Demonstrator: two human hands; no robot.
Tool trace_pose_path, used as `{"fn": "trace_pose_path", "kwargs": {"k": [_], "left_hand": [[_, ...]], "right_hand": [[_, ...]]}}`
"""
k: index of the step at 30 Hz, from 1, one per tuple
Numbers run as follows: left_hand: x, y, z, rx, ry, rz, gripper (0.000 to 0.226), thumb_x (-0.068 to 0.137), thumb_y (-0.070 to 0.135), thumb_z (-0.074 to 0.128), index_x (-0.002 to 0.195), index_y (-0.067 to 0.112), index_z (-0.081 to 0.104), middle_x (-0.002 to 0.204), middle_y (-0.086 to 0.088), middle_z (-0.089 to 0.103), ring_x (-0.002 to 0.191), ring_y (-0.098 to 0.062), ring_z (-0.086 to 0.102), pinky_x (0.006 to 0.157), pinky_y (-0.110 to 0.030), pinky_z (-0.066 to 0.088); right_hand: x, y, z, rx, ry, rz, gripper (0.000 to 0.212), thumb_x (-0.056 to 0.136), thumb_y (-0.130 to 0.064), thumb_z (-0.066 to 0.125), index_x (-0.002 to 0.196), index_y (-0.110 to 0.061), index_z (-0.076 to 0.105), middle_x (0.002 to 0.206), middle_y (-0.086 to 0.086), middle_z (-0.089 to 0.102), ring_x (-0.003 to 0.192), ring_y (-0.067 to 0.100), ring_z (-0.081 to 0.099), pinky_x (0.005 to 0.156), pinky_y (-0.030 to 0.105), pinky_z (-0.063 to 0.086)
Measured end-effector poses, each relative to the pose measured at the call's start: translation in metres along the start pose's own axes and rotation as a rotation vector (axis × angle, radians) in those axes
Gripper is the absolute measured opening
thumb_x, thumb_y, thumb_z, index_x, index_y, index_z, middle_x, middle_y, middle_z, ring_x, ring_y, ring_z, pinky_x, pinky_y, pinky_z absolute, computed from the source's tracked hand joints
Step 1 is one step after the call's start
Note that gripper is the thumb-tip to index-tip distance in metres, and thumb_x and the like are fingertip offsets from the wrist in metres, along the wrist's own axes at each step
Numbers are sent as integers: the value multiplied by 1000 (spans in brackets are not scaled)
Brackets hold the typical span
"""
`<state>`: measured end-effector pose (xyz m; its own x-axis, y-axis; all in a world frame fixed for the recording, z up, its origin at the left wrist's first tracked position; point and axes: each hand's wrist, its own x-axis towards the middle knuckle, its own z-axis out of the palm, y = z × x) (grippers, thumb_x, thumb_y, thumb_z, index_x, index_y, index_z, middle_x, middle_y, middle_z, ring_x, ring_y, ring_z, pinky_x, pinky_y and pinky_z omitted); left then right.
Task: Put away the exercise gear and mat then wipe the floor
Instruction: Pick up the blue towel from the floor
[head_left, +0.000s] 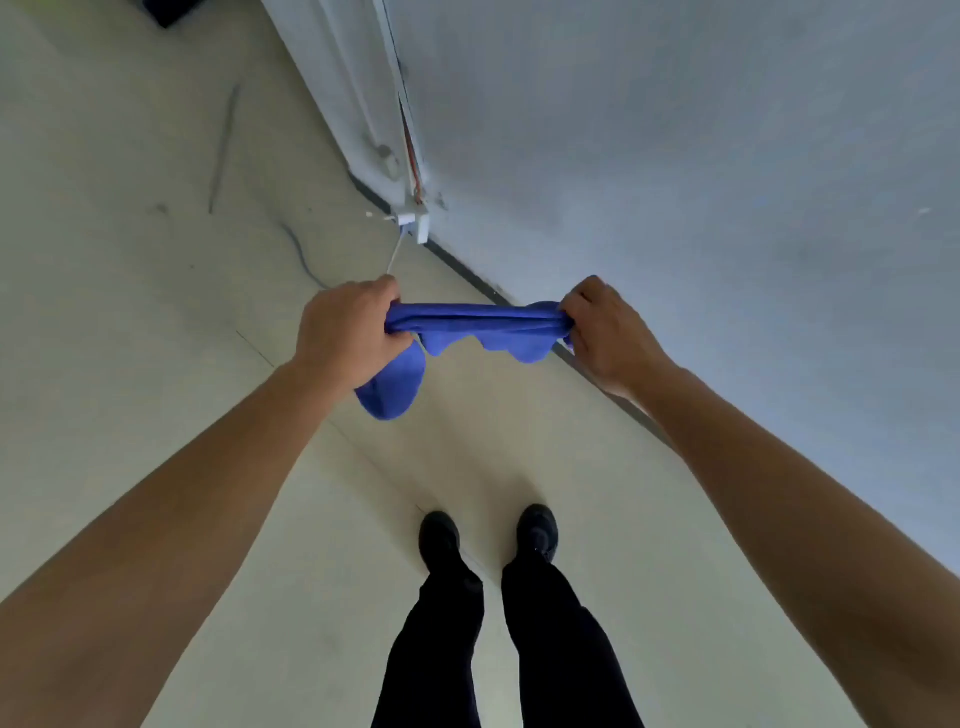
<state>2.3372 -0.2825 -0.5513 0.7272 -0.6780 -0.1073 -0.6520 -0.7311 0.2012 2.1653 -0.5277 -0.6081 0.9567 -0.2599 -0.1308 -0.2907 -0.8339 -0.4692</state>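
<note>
A person stands on a pale floor (156, 312) close to a grey-white wall (675, 156), looking down past both bare forearms. A blue cloth (478, 319) is stretched in a bunched, rope-like band between the 2 hands, held in the air in front of the body, well above the floor. The left hand (345, 325) grips 1 end with its fingers curled round the fabric; a loose flap of the cloth hangs down below that fist. The right hand (605, 332) grips the other end the same way, fingers and thumb closed on the bunched material. A few small folds sag from the lower edge of the band between the hands.

Below, 2 black shoes (439, 535) and dark trouser legs (431, 649) stand on the floor. Further ahead, a white door frame (410, 171) meets the wall, with a thin white stick-like piece lying at its foot. Dark scuff marks streak the floor on the left.
</note>
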Motion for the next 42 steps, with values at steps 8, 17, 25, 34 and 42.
{"fn": "trace_pose_path", "kwargs": {"k": [8,17,25,34,42], "left_hand": [[-24,72,-215,-185,282,102,26,77,20,66,71,17,41,54,6,38,52,-23,37,48,-31,24],[-45,141,-345,-161,467,271,24,83,17,68,73,13,46,55,3,46,55,-23,46,54,-36,40],[-76,156,-341,-539,99,457,30,80,31,80,74,16,55,61,12,52,56,-6,45,54,-19,36],[-160,276,-276,-949,-158,699,8,93,22,63,88,23,69,79,11,69,72,-3,61,66,-11,45],[-317,443,-217,-770,-423,1086,10,92,21,66,87,26,73,79,16,71,75,-3,65,64,-10,46]], "right_hand": [[-26,-104,-178,237,-26,61,11,87,-15,52,97,-13,47,84,0,55,75,28,54,63,38,43],[-58,-178,-287,405,277,-77,18,102,-32,51,89,-20,55,79,-3,59,71,17,53,71,35,46],[-159,-189,-314,451,560,174,22,97,-16,38,92,-24,58,84,3,65,75,15,55,71,33,46],[-375,-190,-275,246,726,642,21,100,-31,43,84,-28,56,74,-6,64,72,20,60,71,44,53],[-659,-182,-245,159,1085,1021,24,101,-25,41,100,-29,64,87,-8,64,82,14,60,74,35,50]]}}
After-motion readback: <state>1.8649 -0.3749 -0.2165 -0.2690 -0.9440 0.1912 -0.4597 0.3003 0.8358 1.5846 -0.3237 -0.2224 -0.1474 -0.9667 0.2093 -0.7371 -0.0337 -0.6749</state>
